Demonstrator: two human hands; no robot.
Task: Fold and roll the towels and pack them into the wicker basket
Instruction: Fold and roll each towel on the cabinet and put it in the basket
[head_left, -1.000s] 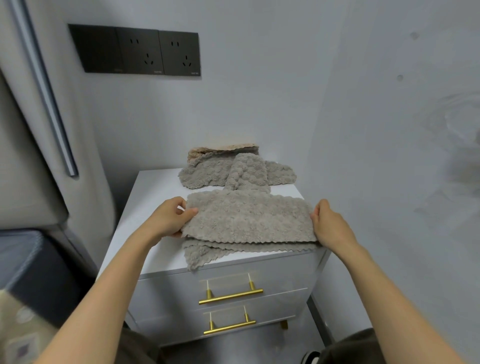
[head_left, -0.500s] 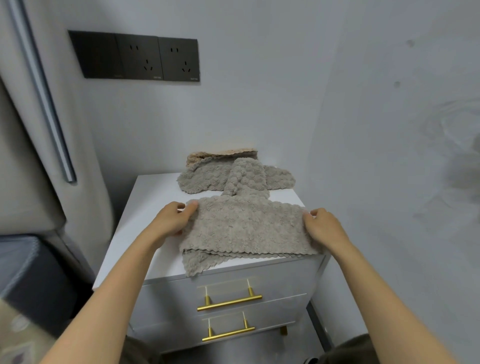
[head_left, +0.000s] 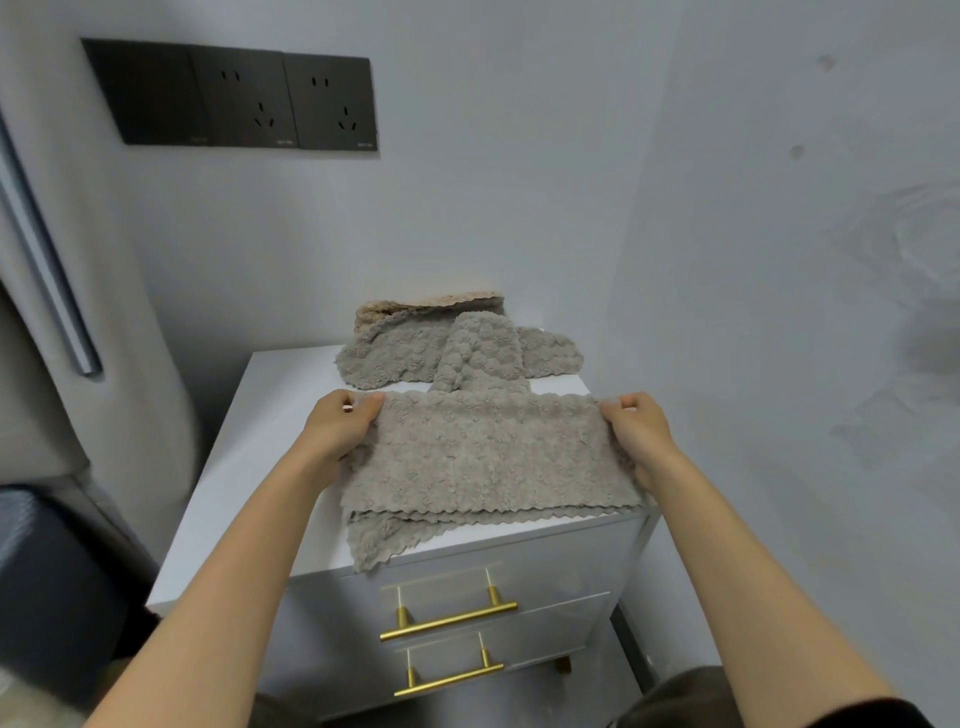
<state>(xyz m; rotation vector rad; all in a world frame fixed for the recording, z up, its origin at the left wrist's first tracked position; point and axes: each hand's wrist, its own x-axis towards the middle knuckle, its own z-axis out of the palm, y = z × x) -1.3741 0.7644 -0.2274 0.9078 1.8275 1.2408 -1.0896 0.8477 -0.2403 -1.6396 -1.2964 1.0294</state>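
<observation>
A grey-brown fleecy towel (head_left: 488, 462) lies folded across the front of the white cabinet top (head_left: 249, 483), its lower layer hanging over the front edge. My left hand (head_left: 337, 431) pinches the towel's far left corner. My right hand (head_left: 636, 434) pinches the far right corner. Behind it lies a heap of more grey towels (head_left: 457, 351) with a beige towel (head_left: 431, 306) at the back against the wall. No wicker basket is in view.
The cabinet has two drawers with gold handles (head_left: 449, 621). Walls close it in behind and on the right. Dark wall sockets (head_left: 234, 96) hang above. A grey curtain or panel (head_left: 62, 312) and a dark object (head_left: 47, 571) stand on the left.
Both hands have carried the towel's top edge away from me, folding it farther over the layer beneath. The heap behind has not moved.
</observation>
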